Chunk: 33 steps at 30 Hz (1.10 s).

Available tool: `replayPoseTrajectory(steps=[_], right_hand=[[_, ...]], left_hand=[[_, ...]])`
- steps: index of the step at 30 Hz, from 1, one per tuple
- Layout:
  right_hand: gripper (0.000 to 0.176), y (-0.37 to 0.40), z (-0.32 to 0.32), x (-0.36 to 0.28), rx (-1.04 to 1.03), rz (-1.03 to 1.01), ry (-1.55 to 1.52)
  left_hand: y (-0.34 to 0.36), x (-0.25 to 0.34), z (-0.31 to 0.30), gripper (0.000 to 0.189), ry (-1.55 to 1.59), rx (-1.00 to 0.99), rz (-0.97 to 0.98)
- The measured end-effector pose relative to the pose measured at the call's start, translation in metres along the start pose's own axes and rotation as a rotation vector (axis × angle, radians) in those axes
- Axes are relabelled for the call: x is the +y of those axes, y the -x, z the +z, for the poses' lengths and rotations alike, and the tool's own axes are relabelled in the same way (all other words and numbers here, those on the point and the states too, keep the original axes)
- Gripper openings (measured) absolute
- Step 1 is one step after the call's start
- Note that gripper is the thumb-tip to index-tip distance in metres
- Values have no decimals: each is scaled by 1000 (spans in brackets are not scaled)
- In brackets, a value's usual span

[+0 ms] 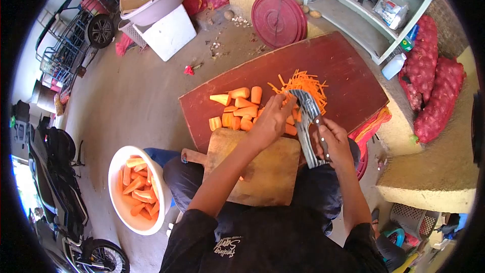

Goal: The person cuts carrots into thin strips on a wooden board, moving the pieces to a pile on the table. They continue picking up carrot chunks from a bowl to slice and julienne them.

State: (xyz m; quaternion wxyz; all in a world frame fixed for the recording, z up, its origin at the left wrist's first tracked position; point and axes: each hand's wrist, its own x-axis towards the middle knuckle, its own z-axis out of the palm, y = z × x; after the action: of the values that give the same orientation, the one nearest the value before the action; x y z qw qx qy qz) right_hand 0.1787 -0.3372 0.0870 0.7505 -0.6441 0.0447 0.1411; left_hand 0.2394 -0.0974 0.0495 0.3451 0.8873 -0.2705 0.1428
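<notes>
My right hand (pixel 333 141) grips the dark riveted handle of a wide-bladed cleaver (pixel 306 134), its shiny blade tilted upright above the red table. Bent and close together, the fingers of my left hand (pixel 273 119) are at the far end of the blade; whatever they hold is hidden. Under and beside the blade lie carrot pieces (pixel 241 102), cut into chunks. Beyond the blade is a heap of thin carrot strips (pixel 305 87). A wooden chopping board (pixel 273 172) rests across my lap, below my left forearm, with a small orange bit on it.
A white bucket (pixel 114 172) of peeled carrots stands on the floor at left. The red tabletop (pixel 348 65) extends ahead. Red net sacks (pixel 439 96) lean by a grey shelf (pixel 343 17) at right. A motorcycle (pixel 55 187) is parked at far left. A round red lid (pixel 278 20) stands behind the table.
</notes>
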Motion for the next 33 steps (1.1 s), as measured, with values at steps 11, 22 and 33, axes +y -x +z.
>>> replayPoseTrajectory(steps=[11,22,33], right_hand=[[44,-6,-15,27,59,-121,98],[44,64,34,62,-297,295,-185],[28,73,60,77,-515,369,15]], left_hand=[[39,15,0,35,52,23,-77],[183,47,-93,24,-83,-3,-335],[232,49,-54,24,-28,186,-365]])
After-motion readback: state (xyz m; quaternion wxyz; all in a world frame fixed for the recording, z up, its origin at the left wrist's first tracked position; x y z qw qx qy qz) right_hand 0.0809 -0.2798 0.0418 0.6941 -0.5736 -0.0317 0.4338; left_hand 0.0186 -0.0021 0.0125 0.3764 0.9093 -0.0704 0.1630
